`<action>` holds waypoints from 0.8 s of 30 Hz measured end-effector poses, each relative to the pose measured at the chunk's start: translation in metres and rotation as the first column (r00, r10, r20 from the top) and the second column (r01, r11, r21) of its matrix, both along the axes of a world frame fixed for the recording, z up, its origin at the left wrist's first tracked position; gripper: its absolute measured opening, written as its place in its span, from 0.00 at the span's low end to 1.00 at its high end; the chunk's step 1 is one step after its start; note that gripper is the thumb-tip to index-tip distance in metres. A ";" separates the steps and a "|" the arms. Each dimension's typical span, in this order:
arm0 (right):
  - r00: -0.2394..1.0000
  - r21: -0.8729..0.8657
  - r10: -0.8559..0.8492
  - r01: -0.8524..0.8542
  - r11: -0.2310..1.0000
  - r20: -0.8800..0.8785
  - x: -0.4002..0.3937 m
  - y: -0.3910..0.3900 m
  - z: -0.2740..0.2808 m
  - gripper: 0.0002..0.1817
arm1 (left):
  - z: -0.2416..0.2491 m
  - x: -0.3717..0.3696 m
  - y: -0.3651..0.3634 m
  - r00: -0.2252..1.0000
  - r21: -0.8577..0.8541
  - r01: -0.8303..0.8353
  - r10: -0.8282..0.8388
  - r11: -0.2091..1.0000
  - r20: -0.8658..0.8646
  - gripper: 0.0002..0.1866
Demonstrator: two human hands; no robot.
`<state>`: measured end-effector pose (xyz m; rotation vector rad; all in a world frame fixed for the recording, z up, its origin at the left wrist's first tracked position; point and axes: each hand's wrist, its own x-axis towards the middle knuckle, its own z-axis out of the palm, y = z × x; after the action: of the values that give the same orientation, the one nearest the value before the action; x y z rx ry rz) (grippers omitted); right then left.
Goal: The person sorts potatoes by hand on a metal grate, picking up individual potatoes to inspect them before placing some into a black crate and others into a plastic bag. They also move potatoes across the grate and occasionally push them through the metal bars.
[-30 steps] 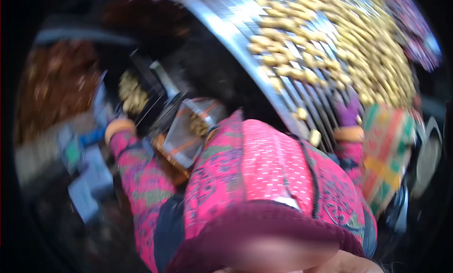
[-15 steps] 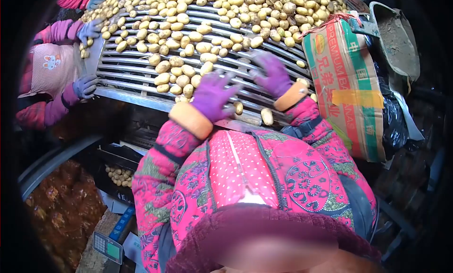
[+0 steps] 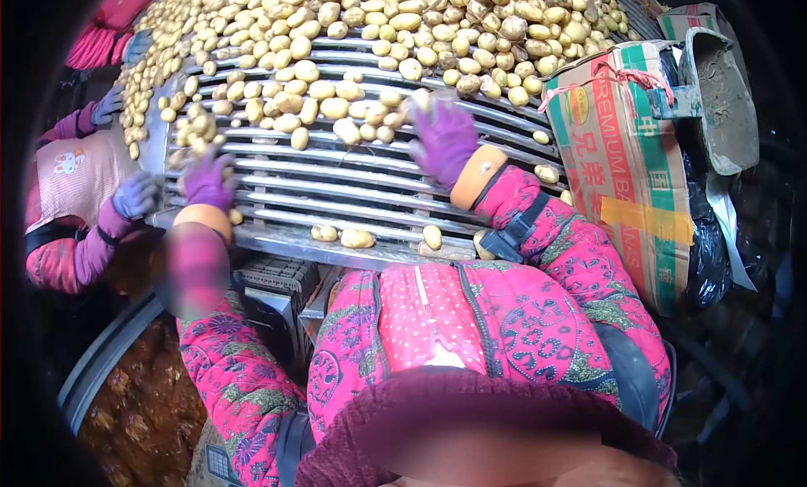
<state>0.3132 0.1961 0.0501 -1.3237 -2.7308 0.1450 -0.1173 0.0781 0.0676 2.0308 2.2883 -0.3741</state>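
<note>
My left hand (image 3: pixel 208 182), in a purple glove, rests at the left end of the slatted metal rack (image 3: pixel 336 182), its fingers spread just below a small cluster of potatoes (image 3: pixel 198 127). My right hand (image 3: pixel 445 144), also gloved in purple, lies over the slats with fingers stretched out, the tips against the right end of a band of potatoes (image 3: pixel 334 108). Motion slightly blurs its fingertips. Neither hand grips a potato that I can see. A few loose potatoes (image 3: pixel 357 238) lie along the rack's near edge.
A large potato heap (image 3: pixel 504 33) covers the far side. At the left, a co-worker's gloved hands (image 3: pixel 134 196) are close to my left hand. A cardboard box (image 3: pixel 618 142) and a metal scoop (image 3: pixel 721 100) stand at the right. A round tub (image 3: pixel 109 352) is at lower left.
My left hand has swept far left, and the potatoes once beside it now lie further left and up the rack. My right hand has shifted left to the potato band.
</note>
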 end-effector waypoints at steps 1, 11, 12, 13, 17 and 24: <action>0.997 -0.102 0.067 -0.069 0.992 -0.030 -0.013 -0.004 0.005 0.39 | -0.001 -0.021 0.001 0.993 -0.044 -0.118 0.117 0.992 -0.031 0.22; 0.757 -0.059 0.292 -0.399 0.915 -0.585 -0.093 0.022 0.005 0.36 | 0.035 0.037 0.067 0.997 0.336 0.052 -0.069 0.940 0.036 0.31; 0.768 0.017 0.300 -0.353 0.936 -0.566 -0.074 0.037 0.019 0.35 | 0.019 0.045 0.084 0.985 0.463 0.109 -0.157 0.880 0.066 0.30; 0.821 0.048 0.195 -0.201 0.978 -0.537 -0.056 0.041 0.024 0.31 | 0.027 0.071 0.107 0.983 0.427 0.084 -0.145 0.900 0.112 0.29; 0.953 0.109 0.134 -0.108 0.988 -0.273 0.015 0.046 0.014 0.27 | 0.002 0.128 0.200 0.953 0.419 0.170 -0.257 0.892 0.160 0.31; 0.985 -0.030 0.173 -0.173 0.984 -0.015 0.036 0.039 0.018 0.31 | -0.011 0.150 0.299 0.983 0.283 0.131 -0.161 0.950 0.087 0.34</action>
<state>0.3495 0.2354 0.0682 -1.0866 -2.8413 0.2096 0.0331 0.3770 0.0570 2.2919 2.2376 0.0555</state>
